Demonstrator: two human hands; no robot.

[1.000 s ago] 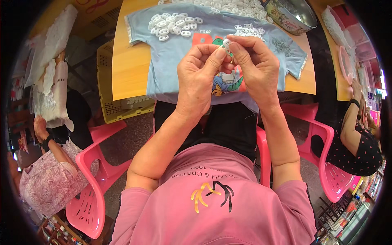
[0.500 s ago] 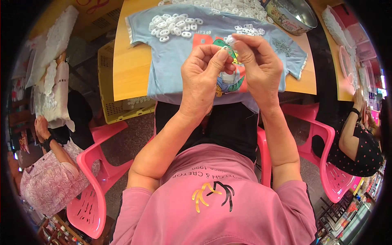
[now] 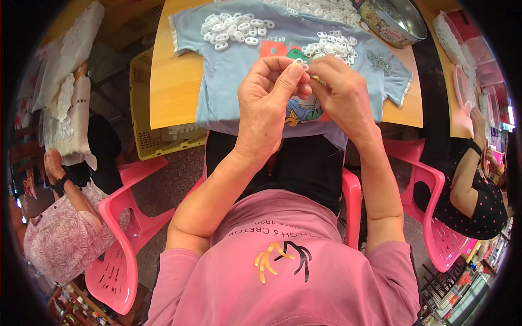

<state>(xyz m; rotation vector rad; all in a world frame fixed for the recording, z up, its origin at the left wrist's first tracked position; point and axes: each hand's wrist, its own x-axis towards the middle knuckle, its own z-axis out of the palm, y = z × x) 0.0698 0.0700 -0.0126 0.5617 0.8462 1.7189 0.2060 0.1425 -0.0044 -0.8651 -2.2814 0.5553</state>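
Observation:
Over a light blue T-shirt (image 3: pixel 223 81) spread on the table, my two hands meet. My left hand (image 3: pixel 267 95) is closed, pinching a small white plastic piece (image 3: pixel 301 64) with holes between thumb and fingers. My right hand (image 3: pixel 343 89) touches or nearly touches that piece, its fingers pressed together; their tips are partly hidden, so I cannot make out what they hold. Just beyond the right hand lies a pile of small white plastic pieces (image 3: pixel 337 46). Larger white oval pieces (image 3: pixel 231 27) with two holes are heaped at the far left of the shirt.
Small metal parts (image 3: pixel 380 62) lie on the shirt's right sleeve. A round tin (image 3: pixel 392 24) stands at the back right, beside a big heap of white pieces (image 3: pixel 321 10). A yellow crate (image 3: pixel 142 103) is left of the table. People sit on both sides, by pink chairs (image 3: pixel 122 233).
My right hand has lowered and turned, its fingertips now beside the piece in my left hand. The white piece it held up is hidden or joined there. My left hand has barely moved.

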